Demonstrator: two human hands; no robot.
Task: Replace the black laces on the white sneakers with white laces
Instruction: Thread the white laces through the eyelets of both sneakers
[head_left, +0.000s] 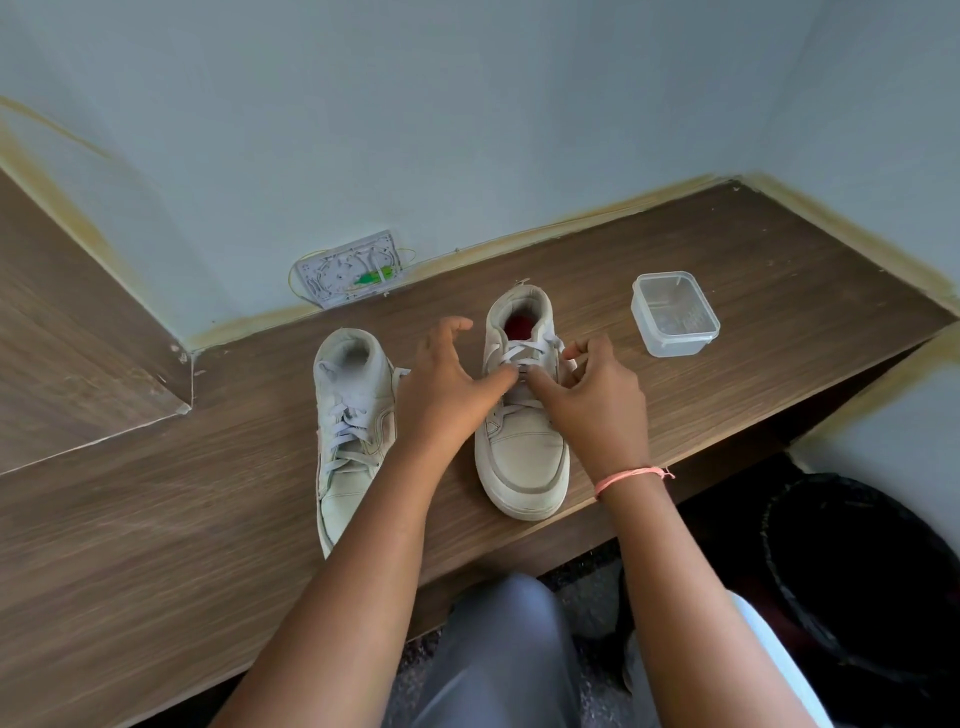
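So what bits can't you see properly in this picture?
Head view only:
- Middle white laces of right white sneaker: covered by left hand and right hand.
- Left white sneaker: inner side behind the left forearm.
- Clear square plastic tub: contents too faint.

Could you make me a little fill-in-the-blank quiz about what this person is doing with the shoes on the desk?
1. Both hands work on the laces of the sneaker on the ____ side of the pair.
2. The laces on the other sneaker are ____ in colour.
3. The clear plastic container on the wooden desk has no ____ on it.
4. A pink string is tied round the wrist of the ____ hand.

Missing words: right; white; lid; right
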